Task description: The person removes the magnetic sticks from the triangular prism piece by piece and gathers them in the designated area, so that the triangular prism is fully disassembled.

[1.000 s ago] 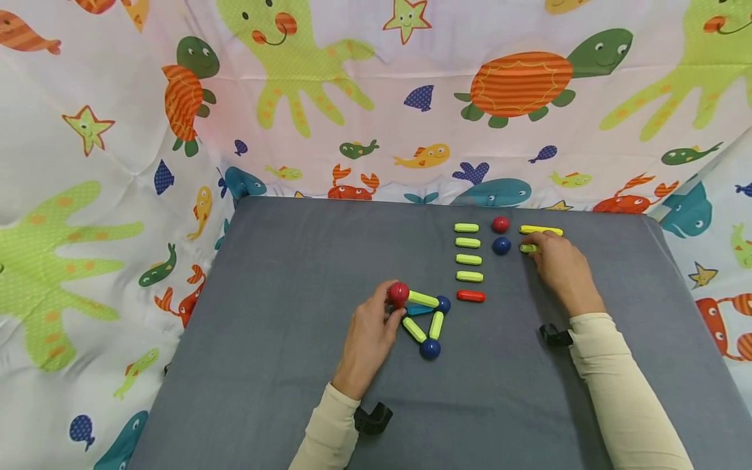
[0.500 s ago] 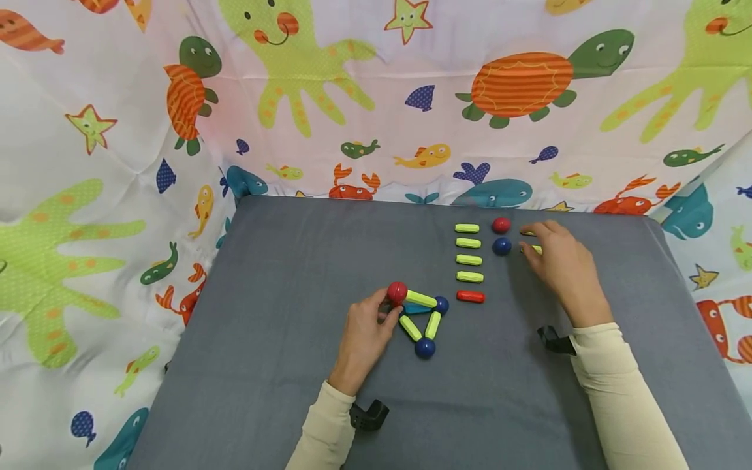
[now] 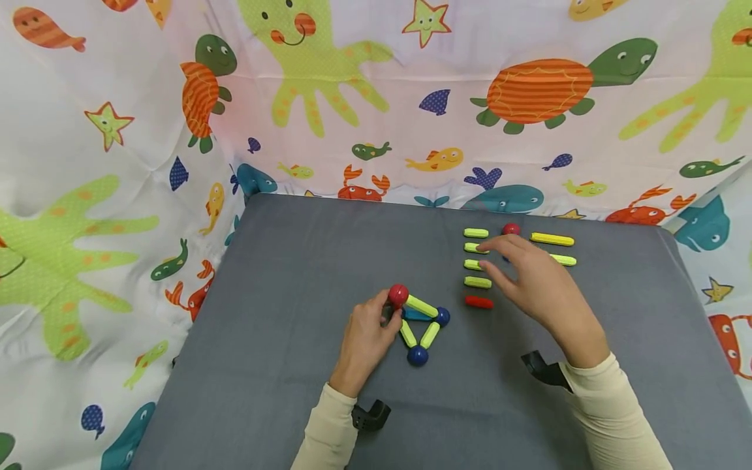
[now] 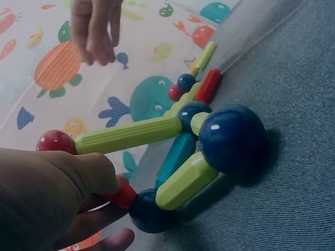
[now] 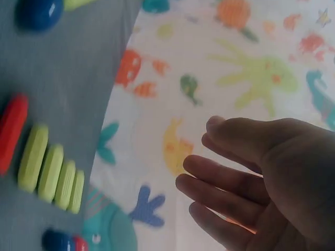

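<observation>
**Right hand leaves the long sticks and drifts over the row of short ones**

At the left, the left hand (image 3: pixel 365 336) grips the raised corner of the stick-and-ball frame (image 3: pixel 418 320), fingers curled under the red ball (image 3: pixel 398 295) at its top; the left wrist view shows the thumb and fingers pinching just below that ball. The frame stands on the grey table (image 3: pixel 282 274), a triangle of yellow-green sticks with blue balls at its corners and a teal stick across the back. It sits slightly lower in the head view than half a second ago, and the hand holds it as before.

To its right lies the column of four short yellow-green sticks (image 3: pixel 477 257), with a red stick (image 3: pixel 478 302) at the near end. The right hand (image 3: pixel 531 281) now hovers over this column, fingers straight and loosely spread, holding nothing; half a second ago it rested further right, on the two long yellow sticks (image 3: pixel 553 239), which now lie uncovered. A loose red ball (image 3: pixel 510 229) shows just beyond the fingertips.
</observation>
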`<state>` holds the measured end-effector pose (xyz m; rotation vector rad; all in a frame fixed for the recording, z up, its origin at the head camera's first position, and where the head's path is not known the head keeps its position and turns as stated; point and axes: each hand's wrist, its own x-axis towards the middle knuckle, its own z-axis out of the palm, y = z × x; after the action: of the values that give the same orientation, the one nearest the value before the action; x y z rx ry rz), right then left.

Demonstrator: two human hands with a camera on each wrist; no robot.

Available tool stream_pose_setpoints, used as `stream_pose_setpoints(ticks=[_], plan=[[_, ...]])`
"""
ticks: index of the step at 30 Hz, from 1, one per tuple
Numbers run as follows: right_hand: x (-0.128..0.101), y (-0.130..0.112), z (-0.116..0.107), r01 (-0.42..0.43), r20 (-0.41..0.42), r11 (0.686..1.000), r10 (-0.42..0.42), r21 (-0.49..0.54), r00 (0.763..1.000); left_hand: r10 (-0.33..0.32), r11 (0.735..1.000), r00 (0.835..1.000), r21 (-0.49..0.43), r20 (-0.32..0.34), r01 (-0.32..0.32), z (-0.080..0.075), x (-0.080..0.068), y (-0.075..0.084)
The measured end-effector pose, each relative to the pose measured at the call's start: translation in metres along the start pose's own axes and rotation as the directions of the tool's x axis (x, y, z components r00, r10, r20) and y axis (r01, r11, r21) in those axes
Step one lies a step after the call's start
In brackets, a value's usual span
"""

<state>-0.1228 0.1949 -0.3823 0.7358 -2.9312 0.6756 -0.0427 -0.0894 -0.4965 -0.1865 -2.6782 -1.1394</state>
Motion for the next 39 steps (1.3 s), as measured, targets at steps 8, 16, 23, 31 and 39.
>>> stream_pose_setpoints(ticks=[8, 16, 23, 31, 39], plan=[[0.004, -0.039, 0.026, 0.121, 0.034, 0.992, -0.123, 0.04, 0.992, 0.012, 0.999, 0.999, -0.038, 0.03, -0.011, -0.004, 0.001, -0.001], [0.01, -0.069, 0.058, 0.219, 0.044, 0.971, -0.224, 0.095, 0.974, 0.041, 0.999, 0.997, -0.029, 0.065, -0.039, -0.004, 0.002, -0.002], [0.012, -0.08, 0.081, 0.273, 0.054, 0.955, -0.281, 0.113, 0.958, 0.01, 1.0, 0.995, 0.002, 0.094, -0.01, -0.003, 0.001, -0.004], [0.012, -0.081, 0.092, 0.299, 0.024, 0.948, -0.303, 0.108, 0.953, 0.03, 0.999, 0.995, 0.017, 0.099, -0.032, -0.004, 0.003, -0.004], [0.013, -0.082, 0.094, 0.296, 0.022, 0.952, -0.299, 0.083, 0.954, 0.021, 0.999, 0.995, 0.047, 0.094, -0.026, -0.004, 0.005, -0.004]])
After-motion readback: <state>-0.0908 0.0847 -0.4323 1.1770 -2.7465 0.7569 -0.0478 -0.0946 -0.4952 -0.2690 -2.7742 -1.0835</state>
